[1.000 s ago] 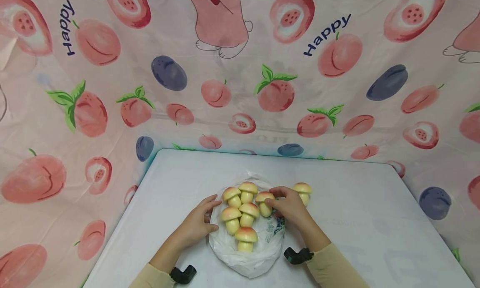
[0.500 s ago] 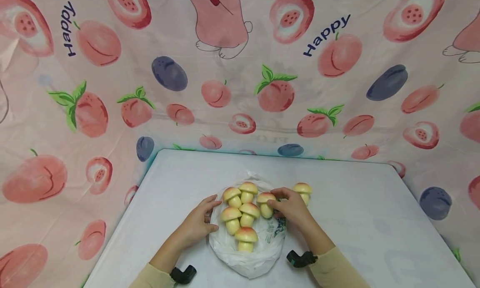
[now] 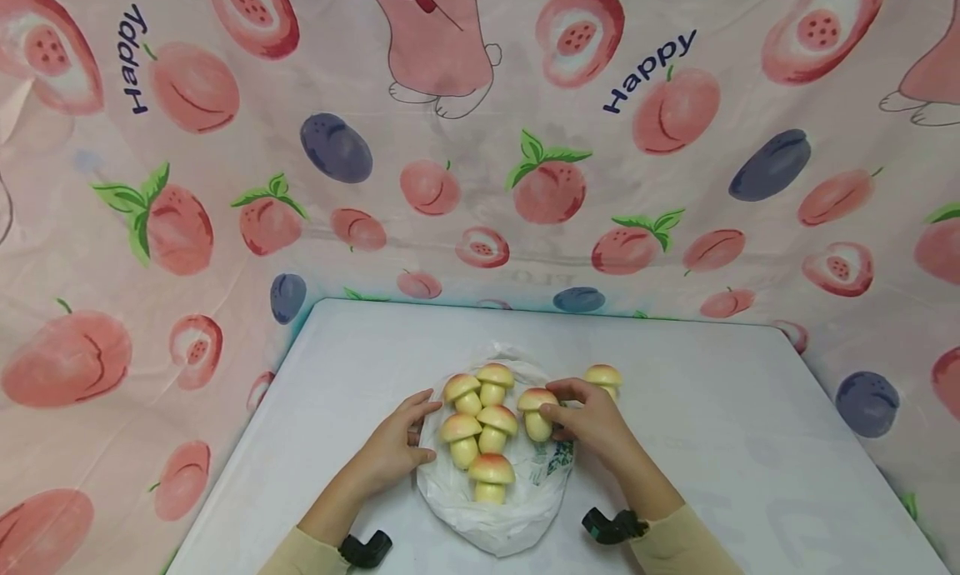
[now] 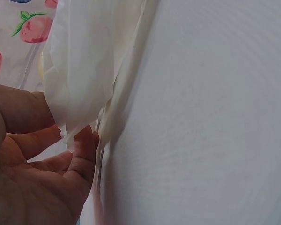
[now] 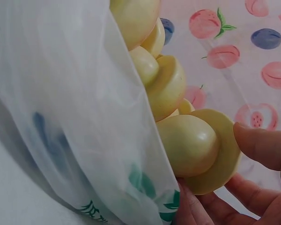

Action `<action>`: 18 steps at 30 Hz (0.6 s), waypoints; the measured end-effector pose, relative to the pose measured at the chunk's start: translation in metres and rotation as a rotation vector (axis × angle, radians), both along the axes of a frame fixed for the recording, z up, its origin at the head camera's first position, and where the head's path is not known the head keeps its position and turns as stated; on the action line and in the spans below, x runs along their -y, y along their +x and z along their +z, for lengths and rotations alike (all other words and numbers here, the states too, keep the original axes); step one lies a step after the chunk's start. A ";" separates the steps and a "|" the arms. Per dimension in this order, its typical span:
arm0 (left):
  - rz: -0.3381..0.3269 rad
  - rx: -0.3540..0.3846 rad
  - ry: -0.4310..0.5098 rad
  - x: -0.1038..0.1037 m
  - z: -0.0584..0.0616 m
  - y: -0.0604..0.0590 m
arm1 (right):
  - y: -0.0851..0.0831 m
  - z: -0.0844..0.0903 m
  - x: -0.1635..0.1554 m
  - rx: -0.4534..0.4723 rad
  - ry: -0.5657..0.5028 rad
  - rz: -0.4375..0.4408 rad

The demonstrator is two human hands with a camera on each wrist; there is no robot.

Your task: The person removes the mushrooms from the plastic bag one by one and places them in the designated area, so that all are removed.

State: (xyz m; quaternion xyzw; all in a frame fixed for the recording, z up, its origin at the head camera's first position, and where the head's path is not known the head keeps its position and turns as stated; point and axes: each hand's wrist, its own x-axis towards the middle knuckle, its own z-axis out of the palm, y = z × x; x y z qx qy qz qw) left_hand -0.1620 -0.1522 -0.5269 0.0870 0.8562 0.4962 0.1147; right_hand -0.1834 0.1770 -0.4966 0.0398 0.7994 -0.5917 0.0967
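Note:
Several yellow toy mushrooms (image 3: 491, 479) with reddish cap tops lie in a white plastic bag (image 3: 498, 533) with its mouth spread wide. My right hand (image 3: 603, 425) pinches the rightmost toy mushroom (image 3: 537, 425) at the bag's right side. In the right wrist view, the thumb is at the cap (image 5: 225, 150) of that mushroom and the other fingers are beneath it. My left hand (image 3: 390, 446) holds the bag's left edge. Its thumb and fingers curl about the thin plastic (image 4: 79, 84) in the left wrist view.
Another toy mushroom (image 3: 602, 378) stands on the white table (image 3: 720, 425) just beyond the right hand, partly hidden by it. A fruit-print cloth (image 3: 480, 175) hangs behind the table and down both sides. Black wrist cameras (image 3: 366, 550) sit at both cuffs.
My right hand has shifted slightly right and nearer to me, and the pinched mushroom has moved with it, away from the other mushrooms. The left hand stays in place at the bag.

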 end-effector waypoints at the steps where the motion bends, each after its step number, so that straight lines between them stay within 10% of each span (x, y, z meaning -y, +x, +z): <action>1: 0.000 0.001 0.002 0.000 0.000 0.000 | 0.001 0.001 -0.001 0.001 0.002 0.003; 18: -0.005 0.009 0.017 0.001 -0.002 0.000 | 0.016 0.016 -0.020 -0.040 -0.051 0.040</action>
